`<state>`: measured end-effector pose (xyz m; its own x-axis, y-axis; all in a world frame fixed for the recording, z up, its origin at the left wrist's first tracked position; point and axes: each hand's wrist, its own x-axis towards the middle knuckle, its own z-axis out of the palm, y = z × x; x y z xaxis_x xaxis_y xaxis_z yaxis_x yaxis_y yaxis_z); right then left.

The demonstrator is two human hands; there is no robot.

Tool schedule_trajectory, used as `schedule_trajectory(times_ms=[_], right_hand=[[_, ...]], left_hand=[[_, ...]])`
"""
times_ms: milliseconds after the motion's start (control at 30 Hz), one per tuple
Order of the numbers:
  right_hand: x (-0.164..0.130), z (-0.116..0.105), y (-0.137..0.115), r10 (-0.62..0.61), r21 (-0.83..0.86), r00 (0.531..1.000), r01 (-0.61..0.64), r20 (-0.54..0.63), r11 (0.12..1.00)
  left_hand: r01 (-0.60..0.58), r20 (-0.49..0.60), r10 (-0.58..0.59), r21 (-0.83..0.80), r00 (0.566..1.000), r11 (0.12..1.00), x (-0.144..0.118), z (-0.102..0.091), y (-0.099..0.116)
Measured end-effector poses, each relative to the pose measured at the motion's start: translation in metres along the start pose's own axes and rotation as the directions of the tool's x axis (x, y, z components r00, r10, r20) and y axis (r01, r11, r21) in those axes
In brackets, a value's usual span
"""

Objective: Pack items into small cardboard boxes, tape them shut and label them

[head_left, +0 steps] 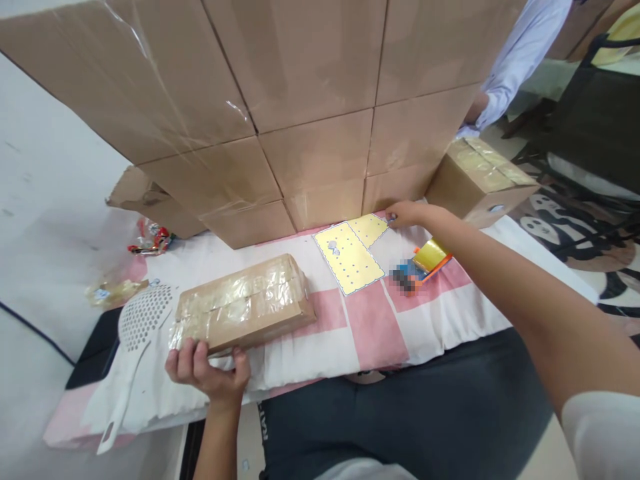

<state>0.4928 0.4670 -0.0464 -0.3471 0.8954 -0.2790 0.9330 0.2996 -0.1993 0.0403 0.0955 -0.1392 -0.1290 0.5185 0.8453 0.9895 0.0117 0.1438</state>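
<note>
A long cardboard box [260, 320], closed with shiny clear tape, lies at a slant on the cloth. My left hand [210, 373] is closed on its near left end, with the fingers over the top and the thumb along the near side. Farther back lies a yellow dotted paper [345, 257] with a scalloped border and a small grey-blue picture, made of a larger and a smaller part. My right hand [403, 215] pinches the smaller part at its far right corner. Near my right forearm sits an orange tape dispenser [430, 263] with a yellowish roll, partly blurred out.
Stacked cardboard cartons [320, 140] rise behind the pink and white cloth [375, 327]. At the right stands another taped box [480, 180], near a person's sleeve [520, 67]. On the left are a white perforated skimmer [143, 320], a black flat object [93, 350] and a red wrapper [153, 237].
</note>
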Motion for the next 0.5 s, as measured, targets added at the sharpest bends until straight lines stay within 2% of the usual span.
schedule_trajectory(times_ms=[200,400,500], right_hand=[[0.003,0.001,0.009,-0.071,-0.002,0.995,0.071,-0.072,0.997],[0.001,-0.003,0.007,-0.066,0.064,0.997,0.069,-0.049,0.996],[-0.003,-0.006,0.003,-0.062,0.082,0.996,0.067,-0.068,0.994]], left_hand=[[-0.052,-0.007,0.053,0.021,0.999,0.998,0.002,-0.002,0.0],[0.045,0.02,-0.045,0.015,0.999,0.999,0.0,-0.003,0.0],[-0.03,-0.018,0.03,-0.006,0.999,1.0,0.009,-0.004,0.011]])
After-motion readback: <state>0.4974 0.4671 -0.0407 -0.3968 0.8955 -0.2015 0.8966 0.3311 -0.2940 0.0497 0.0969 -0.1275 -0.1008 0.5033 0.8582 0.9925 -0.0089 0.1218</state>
